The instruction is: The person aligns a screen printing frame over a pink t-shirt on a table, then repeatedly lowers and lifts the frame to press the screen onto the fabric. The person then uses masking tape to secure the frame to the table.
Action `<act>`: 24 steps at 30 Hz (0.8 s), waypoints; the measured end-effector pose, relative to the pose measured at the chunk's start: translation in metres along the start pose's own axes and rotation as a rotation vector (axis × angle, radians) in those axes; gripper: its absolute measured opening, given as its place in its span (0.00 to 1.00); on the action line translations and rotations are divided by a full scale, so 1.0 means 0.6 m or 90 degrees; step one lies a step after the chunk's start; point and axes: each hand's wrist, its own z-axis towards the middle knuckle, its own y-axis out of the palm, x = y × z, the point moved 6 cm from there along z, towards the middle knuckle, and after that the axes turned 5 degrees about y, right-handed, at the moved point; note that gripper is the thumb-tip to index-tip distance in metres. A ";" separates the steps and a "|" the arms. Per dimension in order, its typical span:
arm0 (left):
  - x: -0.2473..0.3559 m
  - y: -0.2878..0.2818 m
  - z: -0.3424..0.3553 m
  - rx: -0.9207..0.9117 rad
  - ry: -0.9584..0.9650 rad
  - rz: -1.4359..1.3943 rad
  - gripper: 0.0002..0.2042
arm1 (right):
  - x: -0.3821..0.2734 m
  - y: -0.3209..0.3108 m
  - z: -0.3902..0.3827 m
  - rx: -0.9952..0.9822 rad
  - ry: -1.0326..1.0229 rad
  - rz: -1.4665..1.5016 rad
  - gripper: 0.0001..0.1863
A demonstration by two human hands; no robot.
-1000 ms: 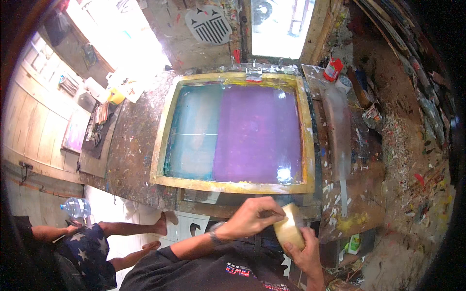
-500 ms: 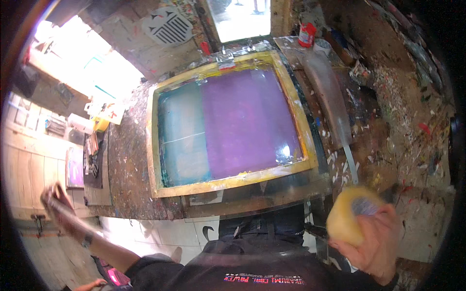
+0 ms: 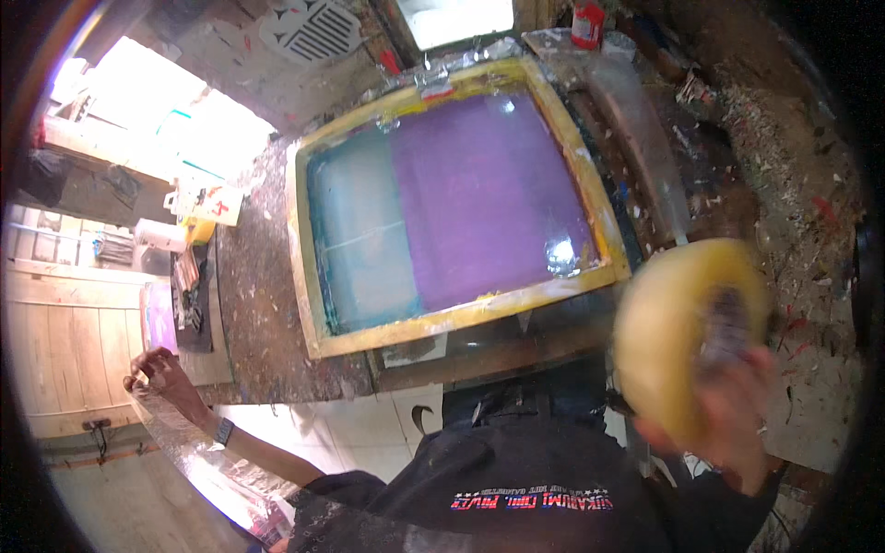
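My right hand (image 3: 737,405) grips a big roll of clear, yellowish packing tape (image 3: 650,341), held up to the right of the frame's near corner and smeared by motion. Off to the left, my left hand (image 3: 171,382) pinches the end of a shiny clear tape strip (image 3: 198,470), which trails down past my forearm toward my chest. Between the hands, on the table, lies a screen printing frame (image 3: 456,323) with yellow-stained wooden edges. Its mesh (image 3: 498,203) is purple over the larger part and teal on the left. Neither hand touches the frame.
Paint spatters cover the dark worktable (image 3: 253,276). A long translucent strip-like piece (image 3: 636,129) lies right of the frame, and a red container (image 3: 586,26) stands at the far right. Small boxes and a yellow item (image 3: 198,230) sit at the left, near a bright window.
The tape roll has come up and looks larger. My left hand has moved right, and the clear strip now shows beneath it. The whole view has shifted a little.
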 end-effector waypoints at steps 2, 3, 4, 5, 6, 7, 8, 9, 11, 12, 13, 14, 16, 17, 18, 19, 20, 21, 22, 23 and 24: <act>0.062 -0.009 0.009 -0.031 -0.053 -0.054 0.08 | 0.024 0.132 -0.064 -0.017 0.012 0.094 0.27; 0.049 -0.020 0.008 -0.028 -0.068 -0.092 0.08 | 0.020 0.185 -0.089 -0.043 0.011 0.087 0.27; 0.018 -0.013 0.000 -0.004 -0.054 -0.108 0.08 | 0.004 0.230 -0.123 -0.035 0.020 0.053 0.27; 0.016 0.004 0.002 0.015 -0.045 -0.102 0.08 | -0.008 0.271 -0.151 -0.051 0.022 0.048 0.27; 0.012 0.008 0.006 0.023 -0.048 -0.149 0.09 | -0.005 0.297 -0.181 -0.035 0.024 0.036 0.28; 0.007 0.011 0.013 0.029 -0.054 -0.194 0.09 | -0.010 0.312 -0.194 -0.020 0.030 0.028 0.28; -0.003 0.006 0.018 0.037 -0.055 -0.245 0.09 | -0.013 0.313 -0.191 -0.003 0.032 0.011 0.29; -0.015 0.002 0.024 0.044 -0.056 -0.297 0.10 | -0.013 0.314 -0.191 -0.058 0.039 -0.002 0.31; -0.064 -0.009 0.028 0.065 -0.068 -0.411 0.11 | -0.020 0.221 -0.087 -0.041 0.112 0.087 0.35; -0.102 -0.015 0.031 0.109 -0.085 -0.540 0.11 | -0.030 0.169 -0.039 0.022 0.125 0.226 0.38; -0.145 -0.026 0.035 0.158 -0.103 -0.672 0.12 | -0.040 0.125 0.009 0.089 0.138 0.358 0.40; -0.178 -0.019 0.042 0.163 -0.143 -0.700 0.12 | -0.060 0.094 0.048 0.147 0.090 0.474 0.35; -0.309 -0.019 0.047 0.156 -0.257 -0.691 0.09 | -0.120 0.081 0.101 0.277 -0.072 0.643 0.25; -0.353 -0.021 0.068 0.112 -0.288 -0.505 0.09 | -0.129 0.092 0.114 0.322 -0.082 0.701 0.21; -0.392 -0.028 0.090 0.077 -0.297 -0.250 0.09 | -0.126 0.122 0.116 0.330 0.023 0.732 0.15; -0.437 -0.030 0.118 0.048 -0.299 -0.080 0.08 | -0.121 0.151 0.113 0.337 0.134 0.764 0.10; -0.491 -0.027 0.148 0.015 -0.309 0.076 0.08 | -0.117 0.178 0.109 0.344 0.244 0.794 0.06; -0.544 -0.026 0.175 -0.019 -0.316 0.213 0.08 | -0.116 0.226 0.082 0.293 0.333 0.773 0.04; -0.602 -0.019 0.188 -0.071 -0.327 0.299 0.08 | -0.128 0.269 0.059 0.267 0.439 0.820 0.07; -0.648 -0.012 0.192 -0.110 -0.347 0.316 0.09 | -0.143 0.323 0.021 0.151 0.477 0.827 0.14; -0.693 -0.010 0.190 -0.158 -0.353 0.328 0.09 | -0.174 0.354 0.006 0.072 0.520 0.964 0.18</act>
